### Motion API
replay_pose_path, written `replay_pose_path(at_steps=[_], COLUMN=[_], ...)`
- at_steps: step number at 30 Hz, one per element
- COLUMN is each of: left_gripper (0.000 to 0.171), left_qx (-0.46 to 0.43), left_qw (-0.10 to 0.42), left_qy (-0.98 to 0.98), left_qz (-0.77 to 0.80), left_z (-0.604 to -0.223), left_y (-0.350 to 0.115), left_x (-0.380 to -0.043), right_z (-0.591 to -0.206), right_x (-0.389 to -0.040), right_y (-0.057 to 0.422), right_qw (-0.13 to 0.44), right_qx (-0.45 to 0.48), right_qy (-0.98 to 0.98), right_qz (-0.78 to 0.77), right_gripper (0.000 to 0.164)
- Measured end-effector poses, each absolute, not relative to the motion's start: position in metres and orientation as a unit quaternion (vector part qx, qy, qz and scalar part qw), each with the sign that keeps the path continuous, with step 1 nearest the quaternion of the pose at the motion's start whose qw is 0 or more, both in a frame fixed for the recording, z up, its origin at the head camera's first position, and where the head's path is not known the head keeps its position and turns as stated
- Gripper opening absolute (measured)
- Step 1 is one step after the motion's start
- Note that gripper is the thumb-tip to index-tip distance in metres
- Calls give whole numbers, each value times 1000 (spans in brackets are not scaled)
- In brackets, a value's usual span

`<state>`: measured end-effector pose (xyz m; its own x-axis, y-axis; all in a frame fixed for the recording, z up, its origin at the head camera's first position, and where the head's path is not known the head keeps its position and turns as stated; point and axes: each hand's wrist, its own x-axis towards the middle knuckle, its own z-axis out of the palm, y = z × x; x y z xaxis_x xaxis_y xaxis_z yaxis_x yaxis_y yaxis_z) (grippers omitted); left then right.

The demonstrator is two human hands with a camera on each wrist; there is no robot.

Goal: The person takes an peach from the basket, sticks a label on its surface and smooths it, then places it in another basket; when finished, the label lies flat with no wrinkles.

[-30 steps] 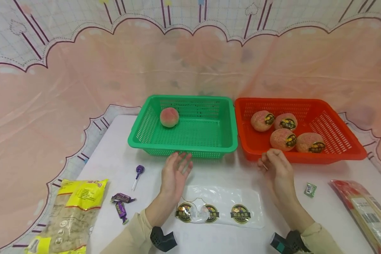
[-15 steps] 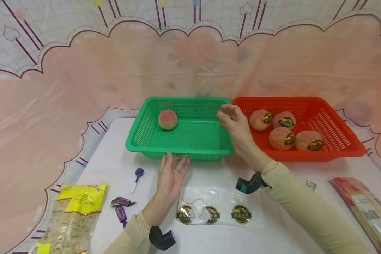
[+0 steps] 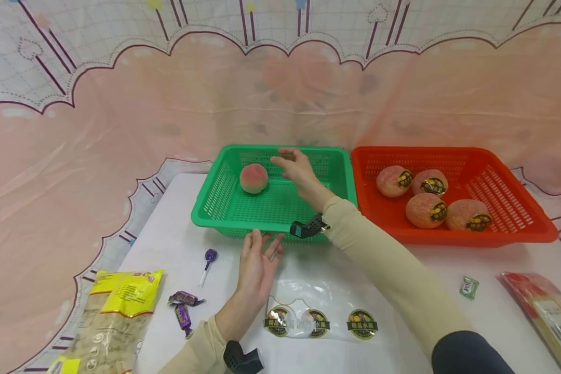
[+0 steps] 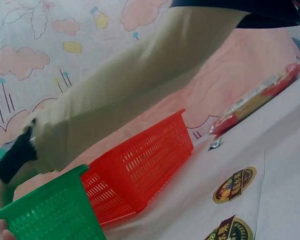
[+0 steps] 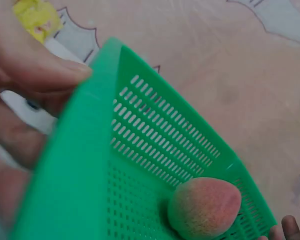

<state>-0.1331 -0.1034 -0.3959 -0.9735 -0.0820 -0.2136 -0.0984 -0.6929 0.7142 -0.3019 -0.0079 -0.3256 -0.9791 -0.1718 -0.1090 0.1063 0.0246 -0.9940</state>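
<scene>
A pink peach (image 3: 254, 178) with no visible label sits at the left of the green basket (image 3: 273, 229). My right hand (image 3: 301, 174) reaches over this basket, fingers spread and holding nothing, just right of the peach. In the right wrist view, its fingertips (image 5: 291, 227) show at the lower right, near the peach (image 5: 205, 207). My left hand (image 3: 256, 270) is at the basket's front rim with loose fingers; the right wrist view shows its thumb (image 5: 70, 72) right at the rim. In the red basket (image 3: 472, 238) lie several peaches (image 3: 425, 210) with dark labels.
A clear sheet of round black-and-gold stickers (image 3: 362, 324) lies in front. To the left are a lollipop (image 3: 210, 255), two purple-wrapped candies (image 3: 183, 317) and a yellow bag (image 3: 117, 311). A green candy (image 3: 469, 287) and a red-ended packet (image 3: 547, 311) lie right.
My right hand has moved from before the red basket, left and forward, over the green basket to beside the peach. My left hand has stayed near the green basket's front rim.
</scene>
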Motion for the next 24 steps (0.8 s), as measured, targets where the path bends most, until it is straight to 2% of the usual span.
replay_pose_path(at_steps=[17,24], left_gripper=[18,18], left_qx=[-119,-115], left_qw=[-8,5], left_qy=[389,395], left_qz=[914,912], left_z=[-397,-397], left_y=[-106,-104], left_x=[-128,-128], right_z=[-351,-361], right_x=[-335,-340], right_y=[-63,-67], right_qw=[252,265], right_qx=[15,21], right_qy=[706,698], right_qz=[-662,-665], right_gripper=[60,65])
